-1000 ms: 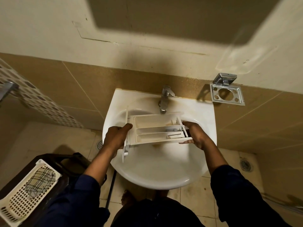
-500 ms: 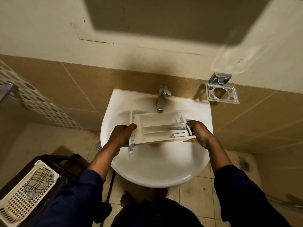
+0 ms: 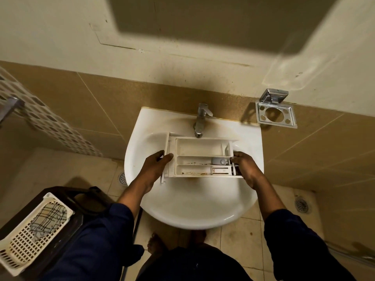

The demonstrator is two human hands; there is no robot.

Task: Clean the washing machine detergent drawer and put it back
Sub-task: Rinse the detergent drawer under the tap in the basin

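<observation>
A white detergent drawer with three long compartments and brown stains is held level over the white wash basin, just under the chrome tap. My left hand grips its left end by the front panel. At the drawer's right end my right hand holds the back edge. A small grey insert sits in the middle compartment near that hand. No water is visible at the tap.
A chrome tumbler holder is fixed to the wall at the right. A white perforated basket rests on a dark stool at lower left. Floor drains lie on the tiled floor either side of the basin.
The drawer has tipped from a slight tilt to level, showing more of its compartments. Both hands keep their hold at the two ends.
</observation>
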